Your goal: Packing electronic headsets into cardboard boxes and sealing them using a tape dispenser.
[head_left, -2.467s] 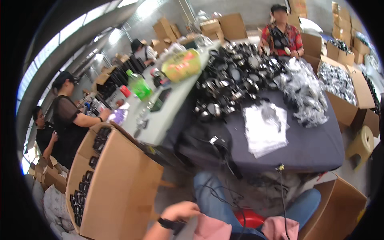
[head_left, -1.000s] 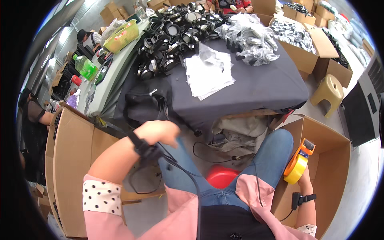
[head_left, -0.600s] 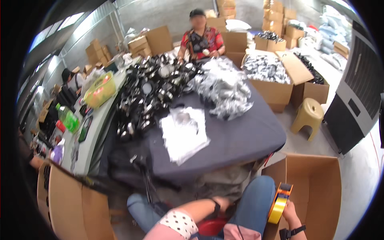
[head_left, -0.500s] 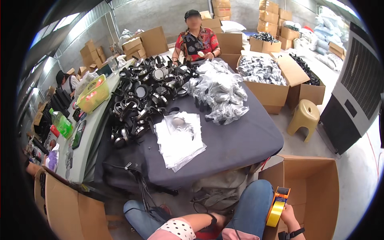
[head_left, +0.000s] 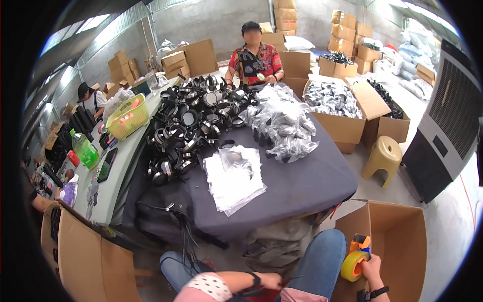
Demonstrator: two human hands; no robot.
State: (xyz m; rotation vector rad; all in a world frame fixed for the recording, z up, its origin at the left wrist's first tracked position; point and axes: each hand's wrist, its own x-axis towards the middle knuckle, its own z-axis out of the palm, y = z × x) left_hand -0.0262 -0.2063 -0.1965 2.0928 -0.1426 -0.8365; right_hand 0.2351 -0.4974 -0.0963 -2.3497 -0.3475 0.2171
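Fingers of your right hand curl around an orange tape dispenser by the open carton, near right; your left hand hangs low between your knees, its fingers' state unclear. You appear to be readying for taping; the next move likely calls for your left hand steadying cardboard. Beyond, black pieces crowd the far surface.

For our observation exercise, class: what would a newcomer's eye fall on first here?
First, the large heap of black-and-silver round pieces on the dark-covered table, with a pile in clear plastic to its right. Next, the bright yellow-and-orange tape dispenser in the person's right hand, at lower right by an open cardboard box.
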